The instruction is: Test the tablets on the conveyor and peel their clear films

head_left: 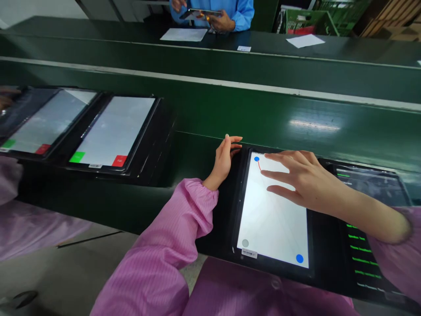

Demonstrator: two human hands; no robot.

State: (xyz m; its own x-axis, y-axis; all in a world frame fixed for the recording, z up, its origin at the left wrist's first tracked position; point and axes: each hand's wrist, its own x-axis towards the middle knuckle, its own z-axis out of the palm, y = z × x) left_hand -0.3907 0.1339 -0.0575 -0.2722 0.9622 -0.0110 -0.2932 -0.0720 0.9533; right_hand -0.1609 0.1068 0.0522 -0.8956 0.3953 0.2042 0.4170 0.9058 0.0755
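Observation:
A tablet (272, 224) lies on the dark bench in front of me, its white screen lit. Blue dots show at its top left and bottom right corners, a grey dot at bottom left, and a short red line runs down from the upper blue dot. Over the upper part of the screen, my right hand (301, 175) spreads its fingers, one fingertip at the end of the red line. My left hand (225, 158) rests beside the tablet's upper left edge, fingers loosely extended and holding nothing. A barcode label (249, 253) sits on the tablet's lower bezel.
Right of it lies another tablet (362, 259) with green text, partly under my right arm. Two tablets (113, 127) with green and red corner boxes lie at left. Across the green conveyor (230, 105), a person in blue (241, 13) handles a device near papers (183, 34).

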